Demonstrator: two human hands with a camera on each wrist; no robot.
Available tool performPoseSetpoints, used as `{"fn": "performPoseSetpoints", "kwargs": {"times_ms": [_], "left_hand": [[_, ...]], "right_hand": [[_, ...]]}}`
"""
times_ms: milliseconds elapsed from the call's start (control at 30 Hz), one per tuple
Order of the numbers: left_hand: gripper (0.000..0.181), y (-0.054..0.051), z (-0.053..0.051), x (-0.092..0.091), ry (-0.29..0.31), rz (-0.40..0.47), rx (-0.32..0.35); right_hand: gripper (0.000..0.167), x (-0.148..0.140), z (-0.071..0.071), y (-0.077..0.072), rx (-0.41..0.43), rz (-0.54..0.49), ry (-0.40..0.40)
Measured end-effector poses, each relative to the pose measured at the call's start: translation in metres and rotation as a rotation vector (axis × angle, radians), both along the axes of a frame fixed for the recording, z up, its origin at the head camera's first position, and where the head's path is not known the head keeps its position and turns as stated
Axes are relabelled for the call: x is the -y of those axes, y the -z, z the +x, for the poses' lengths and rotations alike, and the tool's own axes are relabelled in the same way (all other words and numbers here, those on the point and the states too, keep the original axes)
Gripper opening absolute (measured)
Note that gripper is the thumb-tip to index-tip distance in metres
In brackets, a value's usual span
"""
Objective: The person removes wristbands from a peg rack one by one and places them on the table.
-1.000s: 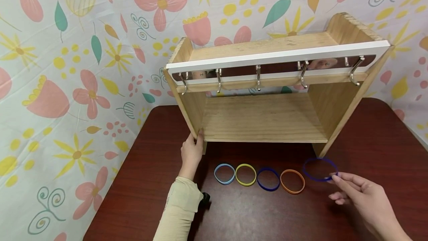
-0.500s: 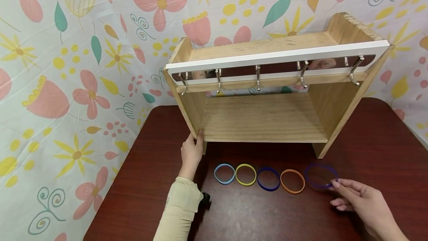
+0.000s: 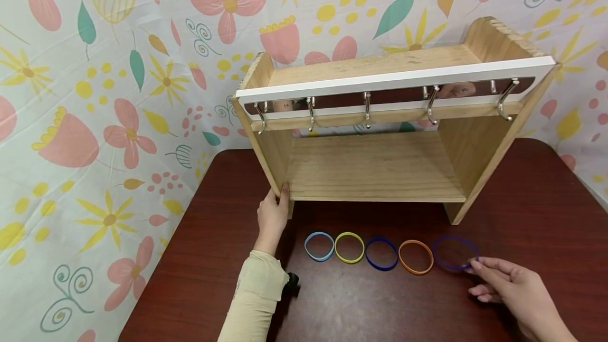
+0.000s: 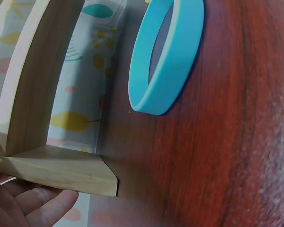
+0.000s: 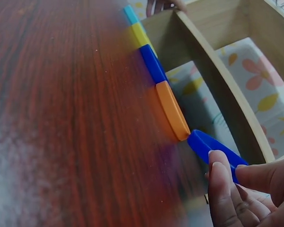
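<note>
My right hand [image 3: 515, 284] pinches the edge of a blue silicone wristband [image 5: 202, 144] between thumb and fingers, just right of an orange wristband [image 3: 416, 272]. Whether the held band touches the table cannot be told. Left of the orange one lie another blue wristband [image 3: 381, 268], a yellow wristband [image 3: 349, 262] and a light blue wristband [image 3: 319, 259], all in a row. My left hand [image 3: 272, 220] grips the lower left side of a wooden shelf [image 3: 375, 168], thumb inside. In the left wrist view, fingers [image 4: 52, 205] curl under its side panel.
Several metal hooks [image 3: 367, 110] hang from a white-framed strip [image 3: 394, 81] along the shelf's upper front. The shelf stands on a dark red table [image 3: 199, 257], and a flowered cloth [image 3: 142, 67] hangs behind. A small black object [image 3: 291, 282] sits by the left sleeve.
My right hand has lowered slightly toward the front of the table, bringing the held blue wristband nearly level with the row. The left hand stays on the shelf.
</note>
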State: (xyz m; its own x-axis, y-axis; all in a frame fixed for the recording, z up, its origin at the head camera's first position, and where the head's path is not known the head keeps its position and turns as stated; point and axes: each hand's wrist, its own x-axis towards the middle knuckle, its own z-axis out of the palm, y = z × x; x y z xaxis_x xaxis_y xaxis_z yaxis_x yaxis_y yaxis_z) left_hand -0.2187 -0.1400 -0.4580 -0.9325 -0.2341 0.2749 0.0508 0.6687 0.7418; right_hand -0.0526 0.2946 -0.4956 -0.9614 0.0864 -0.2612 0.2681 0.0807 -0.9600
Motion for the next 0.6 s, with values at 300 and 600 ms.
{"fn": "performPoseSetpoints", "kwargs": {"times_ms": [300, 600], "left_hand": [[0.04, -0.001, 0.0, -0.0004, 0.004, -0.01, 0.009], [0.04, -0.0006, 0.0002, -0.0004, 0.001, -0.002, 0.021]], "right_hand": [[0.007, -0.0001, 0.0009, 0.0032, 0.017, 0.053, -0.004], [0.031, 0.002, 0.0007, 0.0025, 0.038, 0.173, -0.024]]}}
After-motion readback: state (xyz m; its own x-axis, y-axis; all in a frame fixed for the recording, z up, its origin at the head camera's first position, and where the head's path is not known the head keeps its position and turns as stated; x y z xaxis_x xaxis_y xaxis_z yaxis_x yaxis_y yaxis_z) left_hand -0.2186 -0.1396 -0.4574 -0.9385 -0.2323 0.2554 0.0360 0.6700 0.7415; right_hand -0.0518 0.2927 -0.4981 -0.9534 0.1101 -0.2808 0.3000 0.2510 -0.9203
